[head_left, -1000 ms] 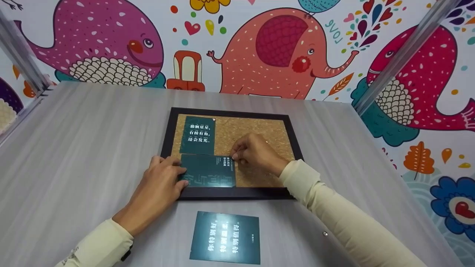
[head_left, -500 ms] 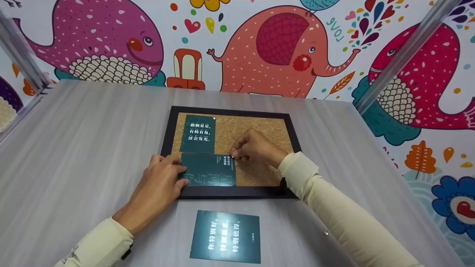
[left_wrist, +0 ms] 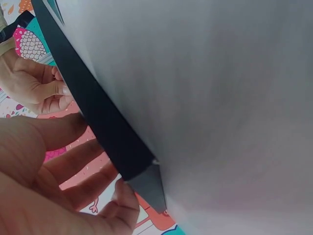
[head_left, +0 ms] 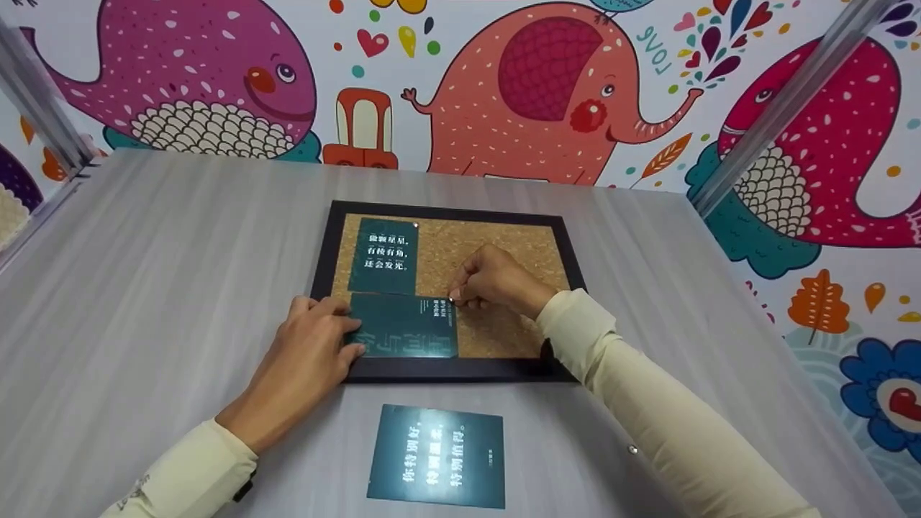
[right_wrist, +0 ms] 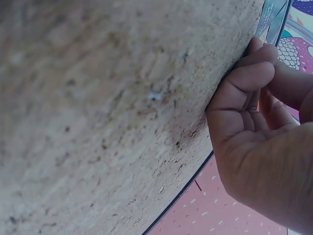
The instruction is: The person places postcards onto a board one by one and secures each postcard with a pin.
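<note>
A cork board [head_left: 496, 237] in a black frame lies on the table. Two dark green cards with white writing are on it: the upper card [head_left: 388, 277], with a small shiny pin [head_left: 415, 226] at its top right corner, and the lower card [head_left: 396, 324] just below. My right hand [head_left: 500, 280] pinches a small shiny pushpin [head_left: 451, 300] at the lower card's top right corner; in the right wrist view the fingers hide it. My left hand [head_left: 313, 338] rests across the frame's left side, fingertips on the lower card's left edge. In the left wrist view, its fingers [left_wrist: 73, 156] reach over the black frame [left_wrist: 98, 112].
Another green card [head_left: 439, 457] lies on the grey table [head_left: 180, 288] in front of the board. A small shiny pin [head_left: 633, 450] lies near the right sleeve [head_left: 669, 424]. Behind the table stands a wall [head_left: 460, 36] with cartoon animals.
The right hand's fingertips stay at the lower card's top right corner, shifting only slightly. The left hand keeps its place. The head view has tilted a little downward.
</note>
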`<state>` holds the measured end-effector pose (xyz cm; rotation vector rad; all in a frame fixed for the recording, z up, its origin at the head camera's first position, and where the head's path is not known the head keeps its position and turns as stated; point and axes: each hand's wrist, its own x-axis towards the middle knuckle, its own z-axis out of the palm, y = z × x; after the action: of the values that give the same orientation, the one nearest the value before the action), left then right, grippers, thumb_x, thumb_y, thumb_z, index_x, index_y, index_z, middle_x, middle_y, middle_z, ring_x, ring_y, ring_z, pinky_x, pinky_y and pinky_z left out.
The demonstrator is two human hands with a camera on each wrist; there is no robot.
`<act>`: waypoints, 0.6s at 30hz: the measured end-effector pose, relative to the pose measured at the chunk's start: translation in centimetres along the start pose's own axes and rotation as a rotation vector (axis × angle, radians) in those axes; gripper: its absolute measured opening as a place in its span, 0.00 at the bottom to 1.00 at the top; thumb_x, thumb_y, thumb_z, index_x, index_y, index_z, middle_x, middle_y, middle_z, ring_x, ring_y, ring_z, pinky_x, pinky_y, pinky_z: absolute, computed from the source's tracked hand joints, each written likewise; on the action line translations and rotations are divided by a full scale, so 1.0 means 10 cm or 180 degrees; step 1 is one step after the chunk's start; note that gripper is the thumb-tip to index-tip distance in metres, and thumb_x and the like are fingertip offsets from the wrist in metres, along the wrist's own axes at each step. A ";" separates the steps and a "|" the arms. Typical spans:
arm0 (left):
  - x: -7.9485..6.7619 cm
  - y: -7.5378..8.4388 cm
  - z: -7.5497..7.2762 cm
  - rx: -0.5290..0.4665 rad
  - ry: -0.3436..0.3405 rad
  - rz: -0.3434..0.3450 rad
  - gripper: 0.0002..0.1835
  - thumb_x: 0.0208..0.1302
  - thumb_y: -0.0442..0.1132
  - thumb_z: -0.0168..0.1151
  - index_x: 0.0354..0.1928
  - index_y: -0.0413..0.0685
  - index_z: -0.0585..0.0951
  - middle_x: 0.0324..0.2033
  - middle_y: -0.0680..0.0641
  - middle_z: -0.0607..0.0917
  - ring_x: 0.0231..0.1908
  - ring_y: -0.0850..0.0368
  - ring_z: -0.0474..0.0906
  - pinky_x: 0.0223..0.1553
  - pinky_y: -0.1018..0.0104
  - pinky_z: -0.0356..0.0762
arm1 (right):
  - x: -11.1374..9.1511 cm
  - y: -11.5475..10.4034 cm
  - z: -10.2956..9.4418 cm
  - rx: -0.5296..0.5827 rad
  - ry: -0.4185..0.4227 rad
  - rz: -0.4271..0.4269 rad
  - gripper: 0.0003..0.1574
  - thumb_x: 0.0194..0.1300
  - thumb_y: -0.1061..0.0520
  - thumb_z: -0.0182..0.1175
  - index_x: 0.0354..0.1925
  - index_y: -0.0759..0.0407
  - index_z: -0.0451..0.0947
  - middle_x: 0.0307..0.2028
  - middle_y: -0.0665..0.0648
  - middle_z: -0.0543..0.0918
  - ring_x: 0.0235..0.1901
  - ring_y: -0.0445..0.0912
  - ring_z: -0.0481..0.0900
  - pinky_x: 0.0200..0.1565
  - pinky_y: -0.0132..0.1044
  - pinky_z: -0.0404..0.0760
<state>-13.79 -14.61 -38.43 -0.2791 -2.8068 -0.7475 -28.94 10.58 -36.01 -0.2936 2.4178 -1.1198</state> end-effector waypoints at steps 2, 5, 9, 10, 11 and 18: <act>0.00 0.00 -0.01 -0.0019 -0.0009 -0.0006 0.14 0.63 0.29 0.80 0.49 0.28 0.91 0.58 0.35 0.87 0.52 0.37 0.75 0.53 0.41 0.81 | 0.00 -0.02 0.00 -0.0016 0.0003 0.0023 0.08 0.69 0.72 0.70 0.33 0.65 0.91 0.27 0.55 0.88 0.25 0.42 0.77 0.28 0.32 0.77; 0.00 0.00 -0.02 -0.0017 -0.0031 -0.0019 0.15 0.64 0.29 0.80 0.49 0.28 0.91 0.58 0.35 0.86 0.52 0.37 0.74 0.53 0.41 0.81 | 0.01 -0.04 0.00 -0.0036 0.0015 0.0085 0.08 0.69 0.72 0.71 0.32 0.64 0.91 0.27 0.56 0.88 0.25 0.42 0.78 0.27 0.32 0.77; 0.01 0.00 -0.02 0.0004 -0.0041 -0.0023 0.15 0.63 0.30 0.80 0.50 0.28 0.91 0.58 0.35 0.86 0.52 0.37 0.75 0.53 0.41 0.81 | 0.03 -0.08 0.01 -0.0114 0.0021 0.0178 0.09 0.69 0.71 0.71 0.31 0.63 0.90 0.29 0.57 0.89 0.26 0.43 0.78 0.28 0.33 0.78; 0.01 0.00 -0.02 0.0010 -0.0034 -0.0011 0.15 0.63 0.30 0.80 0.49 0.28 0.91 0.58 0.34 0.87 0.52 0.37 0.75 0.53 0.41 0.81 | 0.03 -0.09 0.02 -0.0142 0.0020 0.0201 0.10 0.68 0.71 0.70 0.30 0.63 0.89 0.29 0.57 0.90 0.26 0.43 0.79 0.28 0.33 0.78; 0.01 0.00 -0.01 0.0015 -0.0025 -0.0002 0.15 0.63 0.30 0.80 0.49 0.28 0.91 0.58 0.34 0.87 0.52 0.37 0.75 0.53 0.40 0.81 | 0.04 -0.10 0.02 -0.0171 0.0015 0.0225 0.10 0.68 0.72 0.70 0.30 0.63 0.89 0.30 0.57 0.90 0.26 0.44 0.79 0.28 0.33 0.79; 0.01 0.00 0.00 0.0051 -0.0017 0.0012 0.15 0.62 0.29 0.81 0.49 0.27 0.91 0.58 0.34 0.87 0.52 0.36 0.76 0.52 0.40 0.82 | 0.05 -0.14 0.04 -0.0406 -0.0070 0.0309 0.10 0.68 0.69 0.72 0.29 0.61 0.87 0.30 0.56 0.88 0.28 0.44 0.79 0.30 0.35 0.79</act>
<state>-13.89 -14.57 -38.42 -0.2837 -2.8152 -0.7241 -29.19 9.28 -35.33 -0.2253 2.4605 -0.9182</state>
